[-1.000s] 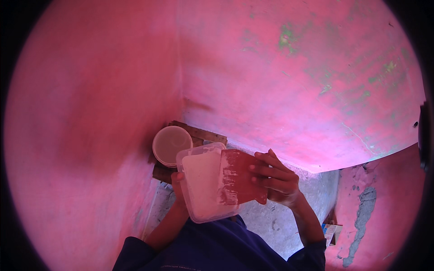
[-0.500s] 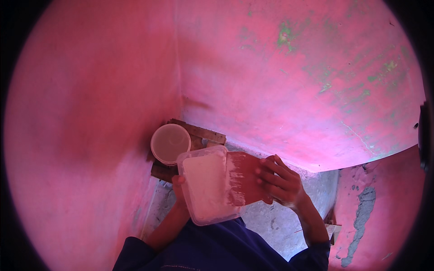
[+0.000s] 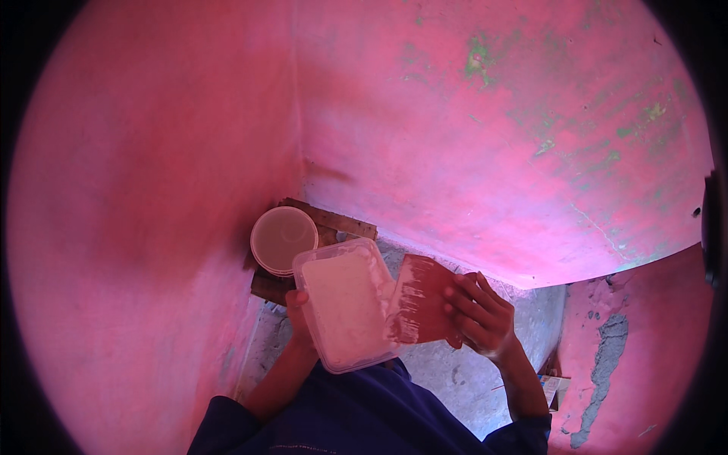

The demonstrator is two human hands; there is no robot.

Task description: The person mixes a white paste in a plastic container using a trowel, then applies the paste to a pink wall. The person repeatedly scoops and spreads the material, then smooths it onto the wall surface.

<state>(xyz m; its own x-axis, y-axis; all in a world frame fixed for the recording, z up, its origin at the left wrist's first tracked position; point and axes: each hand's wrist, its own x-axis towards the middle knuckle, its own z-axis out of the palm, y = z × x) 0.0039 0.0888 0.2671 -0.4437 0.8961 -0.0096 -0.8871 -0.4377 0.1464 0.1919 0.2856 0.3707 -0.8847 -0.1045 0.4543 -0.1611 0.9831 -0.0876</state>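
My left hand (image 3: 299,309) grips the left side of a clear plastic tub (image 3: 327,355), its thumb over the rim and the other fingers hidden beneath. Pale paste (image 3: 345,303) fills the tub, with a smeared ridge along its right side. In my right hand (image 3: 481,312) is a wide, flat reddish-brown scraper (image 3: 428,299), fingers closed on its right end. White paste streaks the scraper's left edge, which meets the tub's right rim.
Behind the tub, a round lidded bucket (image 3: 283,239) stands beside wooden boards (image 3: 334,220) in the corner. Pink walls (image 3: 425,136) rise on both sides, with green worn patches. A grey patch (image 3: 603,379) marks the right wall, near a small box (image 3: 555,390) on the grey floor (image 3: 455,379).
The scraper has slid rightward from over the tub's right side to its rim, uncovering more paste. My right hand has moved right and slightly down; the tub has shifted slightly left.
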